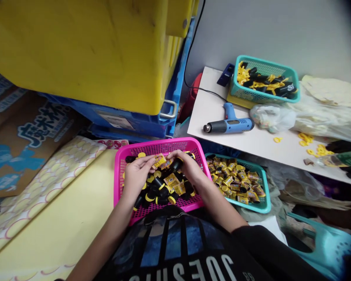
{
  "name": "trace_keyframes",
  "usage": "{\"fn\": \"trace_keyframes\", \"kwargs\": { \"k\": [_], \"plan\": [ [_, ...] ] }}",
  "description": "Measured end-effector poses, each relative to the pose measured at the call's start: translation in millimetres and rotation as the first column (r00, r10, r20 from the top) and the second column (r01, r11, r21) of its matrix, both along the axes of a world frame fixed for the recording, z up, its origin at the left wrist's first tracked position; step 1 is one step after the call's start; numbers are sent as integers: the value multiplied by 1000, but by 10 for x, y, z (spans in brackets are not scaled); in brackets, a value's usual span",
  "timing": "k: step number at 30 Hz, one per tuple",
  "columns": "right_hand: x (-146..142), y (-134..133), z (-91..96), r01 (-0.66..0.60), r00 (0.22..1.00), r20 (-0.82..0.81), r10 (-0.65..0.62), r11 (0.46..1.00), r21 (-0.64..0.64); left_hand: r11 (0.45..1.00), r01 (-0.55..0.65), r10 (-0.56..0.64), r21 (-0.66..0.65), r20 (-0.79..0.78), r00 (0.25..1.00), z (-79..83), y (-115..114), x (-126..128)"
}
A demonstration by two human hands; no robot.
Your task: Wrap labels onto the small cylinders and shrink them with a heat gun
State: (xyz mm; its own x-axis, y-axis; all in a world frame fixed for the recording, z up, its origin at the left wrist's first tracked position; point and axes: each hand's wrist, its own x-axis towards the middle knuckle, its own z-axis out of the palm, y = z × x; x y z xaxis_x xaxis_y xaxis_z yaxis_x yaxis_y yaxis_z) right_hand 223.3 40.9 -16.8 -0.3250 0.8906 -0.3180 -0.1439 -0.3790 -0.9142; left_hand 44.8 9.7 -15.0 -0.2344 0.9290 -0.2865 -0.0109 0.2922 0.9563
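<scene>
1. Cluttered work corner with a grey wall at the far side. At right, a smooth white tabletop (pixel 222 105) carries a blue heat gun (pixel 229 124) and a far teal basket (pixel 292 78) of black and yellow parts.
2. Pink basket (pixel 160 147): rectangular plastic mesh, near centre. It holds small black cylinders (pixel 160 191) with yellow rims.
3. Left hand (pixel 136 175): fingertips pinched together on a yellow-wrapped piece (pixel 160 160), over the pink basket's far part.
4. Right hand (pixel 190 168): fingers curled over the same piece from the right. Cannot tell whether they clamp it.
5. Near teal basket (pixel 265 203): just right of the pink one, heaped with glossy wrapped pieces (pixel 236 179).
6. Far left: a hard yellow crate (pixel 90 50) is stacked on a blue crate (pixel 134 121).
</scene>
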Motion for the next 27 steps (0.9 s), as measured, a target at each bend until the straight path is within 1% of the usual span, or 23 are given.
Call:
{"fn": "trace_keyframes", "kwargs": {
  "k": [1, 2, 3, 4, 6, 8, 10, 14, 16, 20, 23, 27],
  "plan": [
    [46, -13, 34, 2, 994, -107, -9, 998, -63, 1000, -12, 12, 5, -26, 1000, -7, -15, -26],
    [95, -24, 70, 0, 983, -181, -19, 995, -103, 1000, -11, 12, 9, -48, 999, -15, -30, -53],
    [141, -31, 104, 0, 977, -212, -23, 994, -110, 1000, 0, 0, 13, -66, 998, -23, -45, -78],
    [182, -34, 133, 3, 978, -205, -22, 996, -89, 1000, 17, -15, 19, -83, 996, -29, -58, -99],
    [235, -23, 165, 0, 993, -121, -2, 1000, -19, 998, 46, -42, 40, -110, 993, -31, -78, -124],
    [250, 1, 159, -21, 999, -27, 22, 999, 34, 996, 58, -48, 73, -130, 990, -20, -91, -126],
    [238, 23, 129, -29, 1000, 11, 28, 998, 53, 992, 64, -49, 105, -142, 989, -3, -99, -117],
    [201, 26, 74, 11, 999, -49, -9, 999, 44, 985, 104, -80, 139, -173, 982, -1, -112, -103],
    [193, 17, 63, 21, 999, -40, -19, 999, 51, 982, 122, -95, 147, -176, 980, -24, -113, -98],
    [207, 6, 42, -17, 1000, 2, 17, 995, 94, 981, 122, -97, 149, -160, 982, -61, -111, -82],
    [236, 1, 30, -32, 999, -12, 33, 993, 111, 977, 134, -103, 164, -182, 978, -44, -107, -71],
    [264, -7, 62, 55, 995, -84, -47, 993, 101, 962, 163, -118, 217, -206, 971, -16, -104, -69]
  ]
}}
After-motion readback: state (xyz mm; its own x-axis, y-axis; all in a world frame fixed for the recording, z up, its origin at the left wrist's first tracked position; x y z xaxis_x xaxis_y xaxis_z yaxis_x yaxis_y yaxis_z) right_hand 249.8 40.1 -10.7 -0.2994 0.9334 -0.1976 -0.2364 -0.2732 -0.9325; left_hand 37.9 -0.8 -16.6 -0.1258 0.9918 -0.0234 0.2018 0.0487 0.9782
